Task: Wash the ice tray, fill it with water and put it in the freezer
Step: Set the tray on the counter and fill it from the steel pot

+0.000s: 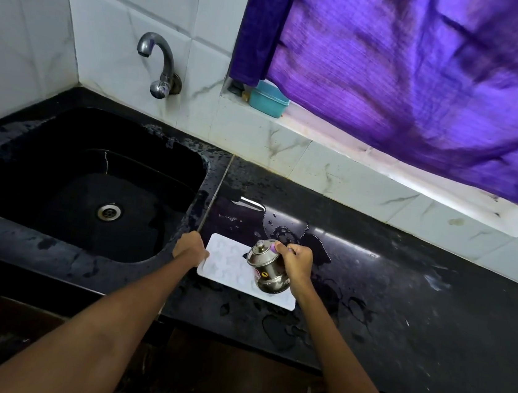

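Observation:
A white ice tray (pixel 230 265) with small shaped moulds lies flat on the wet black counter (pixel 401 293), just right of the sink. My left hand (pixel 189 248) grips the tray's left edge. My right hand (pixel 297 262) holds a small steel pot (pixel 266 266) with a lid and knob, tilted to the left over the tray's middle. The pot hides part of the tray. Whether water is coming out of it I cannot tell.
A black sink (pixel 85 176) with a steel drain (pixel 109 211) lies at the left, a steel tap (pixel 160 62) on the tiled wall above it. A teal box (pixel 268 99) stands on the window sill under a purple curtain (pixel 426 79). Water puddles dot the counter.

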`<action>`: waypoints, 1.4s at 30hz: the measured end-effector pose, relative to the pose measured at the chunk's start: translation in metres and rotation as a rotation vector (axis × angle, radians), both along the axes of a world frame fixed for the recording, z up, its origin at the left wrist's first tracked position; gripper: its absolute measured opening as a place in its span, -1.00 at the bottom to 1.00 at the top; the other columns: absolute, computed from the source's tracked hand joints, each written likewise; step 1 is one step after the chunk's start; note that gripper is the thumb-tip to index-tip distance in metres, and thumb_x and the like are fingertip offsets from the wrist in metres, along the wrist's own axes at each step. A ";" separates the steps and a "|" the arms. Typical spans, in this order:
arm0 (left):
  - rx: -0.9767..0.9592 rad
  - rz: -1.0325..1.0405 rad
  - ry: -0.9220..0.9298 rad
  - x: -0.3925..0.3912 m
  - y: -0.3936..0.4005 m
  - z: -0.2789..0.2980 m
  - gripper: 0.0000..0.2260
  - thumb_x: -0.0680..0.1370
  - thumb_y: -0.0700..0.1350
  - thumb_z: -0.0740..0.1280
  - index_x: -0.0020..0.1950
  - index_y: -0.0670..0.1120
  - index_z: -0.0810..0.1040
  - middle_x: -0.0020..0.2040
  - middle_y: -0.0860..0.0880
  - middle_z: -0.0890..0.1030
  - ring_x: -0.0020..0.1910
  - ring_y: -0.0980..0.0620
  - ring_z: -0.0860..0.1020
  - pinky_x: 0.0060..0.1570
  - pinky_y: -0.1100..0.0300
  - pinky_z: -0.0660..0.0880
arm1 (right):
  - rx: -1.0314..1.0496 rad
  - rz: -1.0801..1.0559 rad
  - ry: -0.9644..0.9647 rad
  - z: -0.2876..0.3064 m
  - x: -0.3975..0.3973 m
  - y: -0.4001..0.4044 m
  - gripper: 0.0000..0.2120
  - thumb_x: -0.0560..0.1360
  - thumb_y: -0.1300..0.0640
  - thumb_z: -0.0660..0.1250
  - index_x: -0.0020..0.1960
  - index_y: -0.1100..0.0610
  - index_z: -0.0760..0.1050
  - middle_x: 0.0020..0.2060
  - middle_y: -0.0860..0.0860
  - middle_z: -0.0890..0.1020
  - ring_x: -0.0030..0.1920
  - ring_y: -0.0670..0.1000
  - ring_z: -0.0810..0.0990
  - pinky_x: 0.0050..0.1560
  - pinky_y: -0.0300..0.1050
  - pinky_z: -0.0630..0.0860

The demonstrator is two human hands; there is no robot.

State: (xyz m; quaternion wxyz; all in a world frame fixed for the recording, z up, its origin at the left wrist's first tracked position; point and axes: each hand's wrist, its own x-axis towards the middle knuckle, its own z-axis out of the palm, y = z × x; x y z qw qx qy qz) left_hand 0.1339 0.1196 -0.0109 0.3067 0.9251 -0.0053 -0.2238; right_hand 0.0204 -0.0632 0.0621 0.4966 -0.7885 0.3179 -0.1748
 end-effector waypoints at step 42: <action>-0.057 0.015 0.012 0.006 0.002 -0.012 -0.69 0.44 -0.09 0.46 0.13 -0.21 0.62 0.15 -0.20 0.63 0.15 -0.16 0.60 0.10 0.04 0.57 | -0.129 0.128 0.021 0.014 0.023 0.026 -0.47 0.39 0.21 0.43 -0.53 0.07 0.11 -0.57 -0.03 0.17 -0.49 -0.06 0.13 -0.40 -0.14 0.11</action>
